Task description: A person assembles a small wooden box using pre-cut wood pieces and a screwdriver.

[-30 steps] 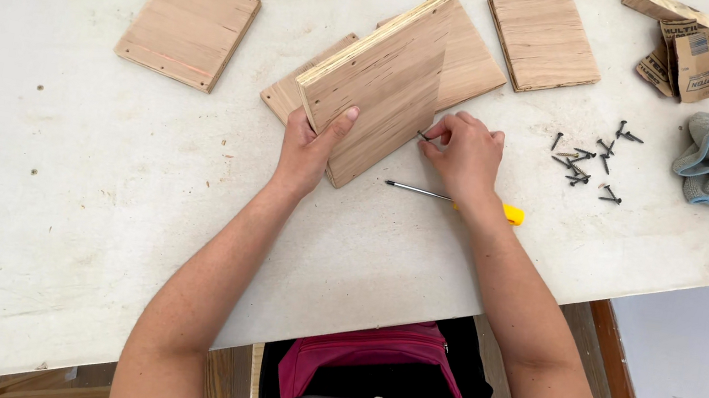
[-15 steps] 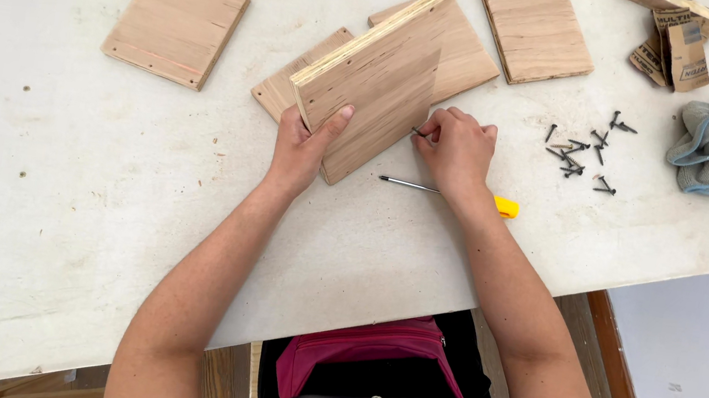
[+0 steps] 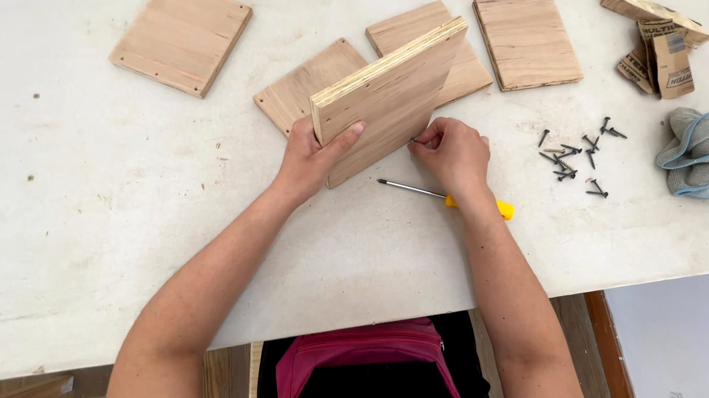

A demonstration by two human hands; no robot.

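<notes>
The left hand (image 3: 313, 154) grips an upright plywood panel (image 3: 392, 98); the right hand (image 3: 452, 153) pinches something small against it. Loose screws (image 3: 575, 154), a yellow-handled screwdriver (image 3: 447, 197) and flat panels (image 3: 182, 34) lie nearby on the counter (image 3: 49, 202)

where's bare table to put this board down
Widest bare patch: table below the lone square board, beside the left hand. Smaller patch below the screwdriver. Crowded: boards behind the held board, screws, cloth.

Left hand (image 3: 310, 156) holds a plywood panel (image 3: 390, 98) tilted on edge on the white worktop (image 3: 51, 184). Right hand (image 3: 453, 153) pinches at the panel's lower edge. Screwdriver (image 3: 447, 198) lies beside it; screws (image 3: 576, 152) scattered near
</notes>
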